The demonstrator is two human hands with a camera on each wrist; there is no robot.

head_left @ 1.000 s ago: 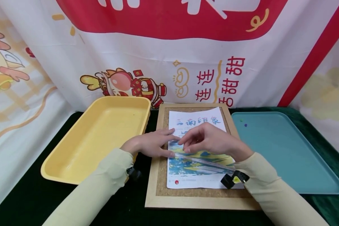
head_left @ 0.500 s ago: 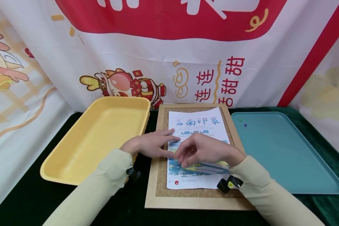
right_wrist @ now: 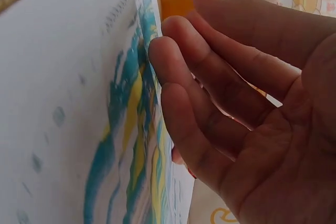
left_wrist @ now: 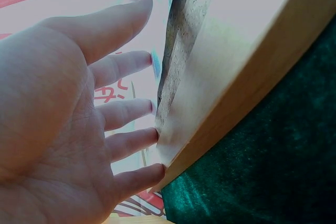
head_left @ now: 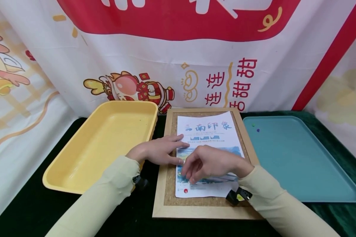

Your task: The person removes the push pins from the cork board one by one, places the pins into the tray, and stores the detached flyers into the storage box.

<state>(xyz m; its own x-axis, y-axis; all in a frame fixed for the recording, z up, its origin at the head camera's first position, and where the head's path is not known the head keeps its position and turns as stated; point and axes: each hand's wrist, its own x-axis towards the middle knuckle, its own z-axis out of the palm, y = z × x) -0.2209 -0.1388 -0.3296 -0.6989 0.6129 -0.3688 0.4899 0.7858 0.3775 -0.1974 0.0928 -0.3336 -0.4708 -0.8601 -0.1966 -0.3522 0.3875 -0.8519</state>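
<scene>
A printed sheet (head_left: 206,133) with large Chinese characters and a blue and yellow picture lies on a wood-framed cork board (head_left: 170,184). My left hand (head_left: 161,152) rests at the sheet's left edge with fingers spread and nearly straight. The left wrist view shows these fingers (left_wrist: 128,111) along the board's frame. My right hand (head_left: 212,161) is over the lower part of the sheet, covering some of the picture. In the right wrist view its fingers (right_wrist: 181,108) are loosely bent with their tips against the paper, and the thumb stands apart; nothing shows between them.
A yellow tray (head_left: 106,148) stands left of the board, and a teal tray (head_left: 296,158) lies to the right. Small green (head_left: 253,125) and purple (head_left: 257,130) bits sit in the teal tray's far left corner. Behind hangs a printed cloth (head_left: 154,54); dark green cloth (head_left: 130,210) covers the table.
My right hand has moved down the sheet toward its lower edge, uncovering the upper text. The shiny ridge across the lower picture shows less. My left hand has stayed in place.
</scene>
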